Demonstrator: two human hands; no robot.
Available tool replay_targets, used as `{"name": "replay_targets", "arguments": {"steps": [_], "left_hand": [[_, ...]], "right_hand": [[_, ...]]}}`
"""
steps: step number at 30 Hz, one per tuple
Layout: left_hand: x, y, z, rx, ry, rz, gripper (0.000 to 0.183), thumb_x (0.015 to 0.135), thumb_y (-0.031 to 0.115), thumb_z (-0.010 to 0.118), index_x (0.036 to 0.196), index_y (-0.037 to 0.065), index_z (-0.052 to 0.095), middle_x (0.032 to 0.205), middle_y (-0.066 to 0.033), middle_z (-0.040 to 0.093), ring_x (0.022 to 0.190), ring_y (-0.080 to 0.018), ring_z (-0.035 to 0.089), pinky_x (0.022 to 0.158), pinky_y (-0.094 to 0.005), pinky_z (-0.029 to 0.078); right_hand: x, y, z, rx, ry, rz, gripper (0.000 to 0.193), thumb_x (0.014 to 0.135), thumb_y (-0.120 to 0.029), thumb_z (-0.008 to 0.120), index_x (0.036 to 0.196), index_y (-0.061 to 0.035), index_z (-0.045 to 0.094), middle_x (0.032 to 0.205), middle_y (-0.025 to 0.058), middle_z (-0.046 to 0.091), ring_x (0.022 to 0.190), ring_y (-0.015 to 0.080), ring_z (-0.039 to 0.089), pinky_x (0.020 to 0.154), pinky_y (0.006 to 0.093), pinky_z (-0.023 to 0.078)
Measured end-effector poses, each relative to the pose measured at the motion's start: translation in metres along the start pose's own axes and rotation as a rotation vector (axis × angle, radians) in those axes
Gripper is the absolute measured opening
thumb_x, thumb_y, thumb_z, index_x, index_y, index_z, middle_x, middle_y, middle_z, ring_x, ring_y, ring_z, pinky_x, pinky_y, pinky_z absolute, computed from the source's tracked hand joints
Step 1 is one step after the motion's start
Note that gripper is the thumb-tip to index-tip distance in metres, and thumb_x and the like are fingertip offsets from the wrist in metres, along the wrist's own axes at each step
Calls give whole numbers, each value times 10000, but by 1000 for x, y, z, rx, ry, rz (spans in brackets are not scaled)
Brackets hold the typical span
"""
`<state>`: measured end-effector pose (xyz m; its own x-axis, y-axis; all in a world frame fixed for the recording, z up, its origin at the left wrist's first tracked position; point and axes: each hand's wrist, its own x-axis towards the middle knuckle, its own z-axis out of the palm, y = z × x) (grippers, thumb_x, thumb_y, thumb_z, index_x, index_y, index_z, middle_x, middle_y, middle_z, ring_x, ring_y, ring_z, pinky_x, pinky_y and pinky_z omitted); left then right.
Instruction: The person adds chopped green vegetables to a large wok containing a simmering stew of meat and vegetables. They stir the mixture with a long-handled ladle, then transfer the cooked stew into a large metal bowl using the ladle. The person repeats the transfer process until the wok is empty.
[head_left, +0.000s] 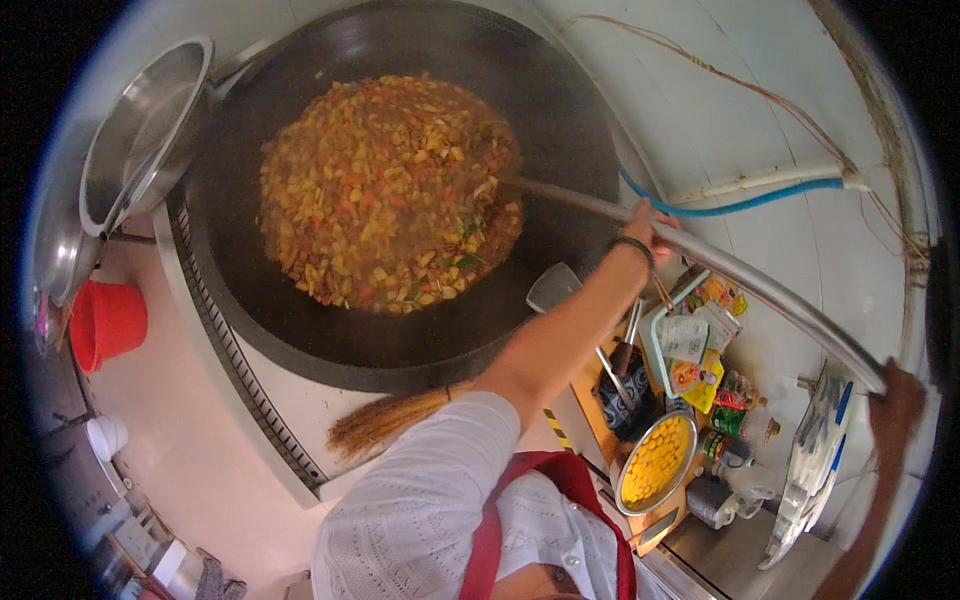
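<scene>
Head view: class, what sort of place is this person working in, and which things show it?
Probably a canteen or commercial kitchen: a huge black wok full of chopped stew, a long metal stirring pole held in both hands, and large steel basins beside the stove.

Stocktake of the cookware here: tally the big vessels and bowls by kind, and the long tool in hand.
Black wok: 1
Steel basins at the left: 2
Red bucket: 1
Steel bowl of yellow pieces: 1
Long metal stirring handle, gripped by the left hand and the right hand: 1
Total: 6
</scene>
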<state>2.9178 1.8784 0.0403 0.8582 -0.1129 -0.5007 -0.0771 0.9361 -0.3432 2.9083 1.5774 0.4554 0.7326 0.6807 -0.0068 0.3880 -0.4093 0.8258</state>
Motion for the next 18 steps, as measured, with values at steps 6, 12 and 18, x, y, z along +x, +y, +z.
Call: {"name": "replay_targets", "arguments": {"steps": [6,12,18], "left_hand": [[12,165,-2,-185,157,248,274,885,237,534,699,86,400,535,-27,421,480,-147,441,423,-300,435],[-64,176,-13,-97,-267,254,378,929,266,447,588,118,377,505,14,422,488,-139,465,459,-270,397],[-204,55,-22,-191,-399,255,382,880,237,479,532,129,366,487,15,420,520,-136,475,572,-261,413]], "right_hand": [[88,-205,2,225,62,70,344,662,-181,704,979,-73,622,844,100,646,767,291,612,667,380,481],[64,-201,-14,60,284,8,317,648,-160,659,946,-132,556,858,45,613,753,239,600,653,357,476],[-81,-105,-41,15,530,-49,467,610,-84,677,1063,-96,566,973,63,627,891,240,605,771,351,486]]}}
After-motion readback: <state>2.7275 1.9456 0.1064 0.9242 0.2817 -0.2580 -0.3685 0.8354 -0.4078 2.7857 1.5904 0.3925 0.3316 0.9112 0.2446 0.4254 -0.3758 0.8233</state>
